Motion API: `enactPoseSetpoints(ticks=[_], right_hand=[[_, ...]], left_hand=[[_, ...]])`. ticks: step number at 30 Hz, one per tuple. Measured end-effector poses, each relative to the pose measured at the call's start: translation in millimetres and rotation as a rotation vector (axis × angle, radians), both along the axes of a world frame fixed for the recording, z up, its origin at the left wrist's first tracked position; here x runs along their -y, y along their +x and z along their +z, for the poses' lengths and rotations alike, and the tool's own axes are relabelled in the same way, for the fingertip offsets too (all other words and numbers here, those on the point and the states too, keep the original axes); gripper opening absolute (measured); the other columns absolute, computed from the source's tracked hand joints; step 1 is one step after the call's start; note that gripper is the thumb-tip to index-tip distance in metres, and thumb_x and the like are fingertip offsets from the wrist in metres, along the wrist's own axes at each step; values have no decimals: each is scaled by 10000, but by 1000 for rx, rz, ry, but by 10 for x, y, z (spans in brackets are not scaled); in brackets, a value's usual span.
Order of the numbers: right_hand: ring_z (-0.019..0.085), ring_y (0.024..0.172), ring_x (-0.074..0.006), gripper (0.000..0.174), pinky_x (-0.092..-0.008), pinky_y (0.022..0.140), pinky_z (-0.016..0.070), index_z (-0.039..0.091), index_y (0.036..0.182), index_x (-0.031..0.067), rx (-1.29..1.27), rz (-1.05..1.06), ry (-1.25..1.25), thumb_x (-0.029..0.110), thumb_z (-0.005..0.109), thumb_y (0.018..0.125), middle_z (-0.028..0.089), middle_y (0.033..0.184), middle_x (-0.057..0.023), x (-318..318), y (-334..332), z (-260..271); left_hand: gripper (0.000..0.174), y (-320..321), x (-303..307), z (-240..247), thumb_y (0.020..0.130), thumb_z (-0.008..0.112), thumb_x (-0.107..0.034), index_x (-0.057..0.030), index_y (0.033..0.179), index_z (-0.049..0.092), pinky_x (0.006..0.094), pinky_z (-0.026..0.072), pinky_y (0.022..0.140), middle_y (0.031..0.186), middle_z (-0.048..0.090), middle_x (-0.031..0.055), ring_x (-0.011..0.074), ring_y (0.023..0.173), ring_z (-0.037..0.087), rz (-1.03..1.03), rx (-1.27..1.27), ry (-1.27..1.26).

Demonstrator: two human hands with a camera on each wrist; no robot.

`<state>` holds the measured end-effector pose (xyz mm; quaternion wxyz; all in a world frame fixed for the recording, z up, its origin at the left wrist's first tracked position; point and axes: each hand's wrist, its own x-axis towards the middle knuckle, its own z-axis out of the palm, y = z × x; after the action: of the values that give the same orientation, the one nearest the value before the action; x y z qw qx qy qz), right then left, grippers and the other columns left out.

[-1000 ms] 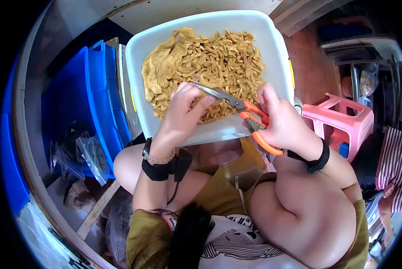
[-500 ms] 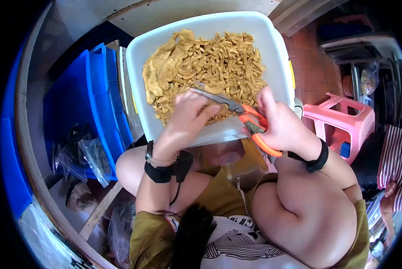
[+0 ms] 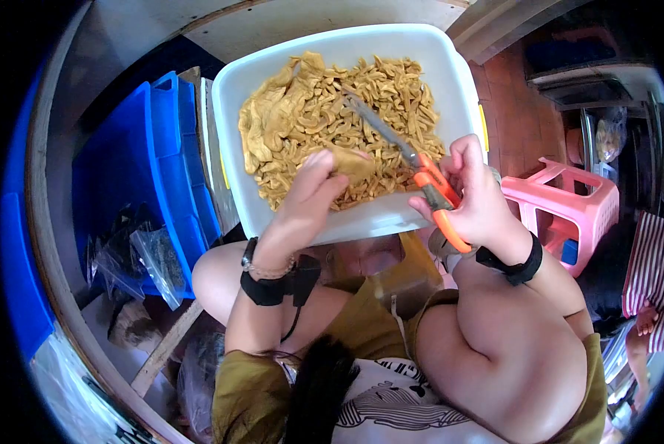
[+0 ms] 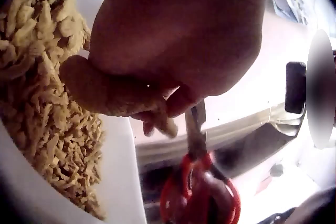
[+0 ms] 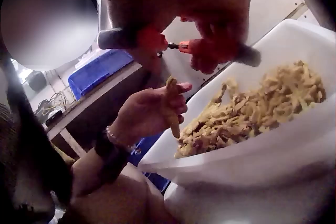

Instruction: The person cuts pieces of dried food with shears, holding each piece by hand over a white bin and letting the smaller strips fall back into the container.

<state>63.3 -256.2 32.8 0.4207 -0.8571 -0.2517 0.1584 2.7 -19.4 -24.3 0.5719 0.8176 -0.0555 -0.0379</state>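
- My left hand (image 3: 308,198) pinches a flat tan piece (image 3: 353,164) between thumb and fingertips, over the near side of the smooth white plastic tub (image 3: 369,217).
- My right hand (image 3: 478,200) curls through the orange loops of the steel scissors (image 3: 410,154). The blades look together and point far-left over the ragged tan strips (image 3: 324,103).

Glossy white plastic tub (image 3: 458,81); scissors (image 3: 413,159) with grey metal blades, smooth orange plastic handles

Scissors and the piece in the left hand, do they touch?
Apart. Head view: strips show between the scissors and the piece that the left hand pinches.
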Motion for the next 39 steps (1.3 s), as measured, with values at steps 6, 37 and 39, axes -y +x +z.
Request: enactPoseSetpoints(ticks=[6, 37, 39], right_hand=[[516, 508, -255, 687, -341, 480, 414, 328, 949, 73, 40, 99, -61, 437, 834, 661, 465, 620, -92, 62, 51, 70], [535, 539, -323, 566, -377, 509, 418, 365, 929, 59, -96, 185, -166, 318, 811, 698, 475, 611, -118, -13, 51, 266], [540, 548, -328, 571, -385, 511, 419, 365, 929, 58, -93, 180, -153, 327, 811, 698, 472, 614, -117, -29, 45, 257]], left_hand=[[153, 18, -97, 352, 912, 575, -18, -42, 1052, 519, 192, 403, 753, 955, 581, 0, 27, 830, 473, 344, -209, -556], [175, 4, -237, 301, 802, 689, 55, -26, 921, 589, 202, 453, 758, 899, 596, -13, 53, 841, 534, 258, -88, -349], [176, -5, -230, 312, 808, 679, 60, -19, 936, 586, 213, 464, 784, 915, 604, -3, 66, 867, 549, 246, -72, -449]])
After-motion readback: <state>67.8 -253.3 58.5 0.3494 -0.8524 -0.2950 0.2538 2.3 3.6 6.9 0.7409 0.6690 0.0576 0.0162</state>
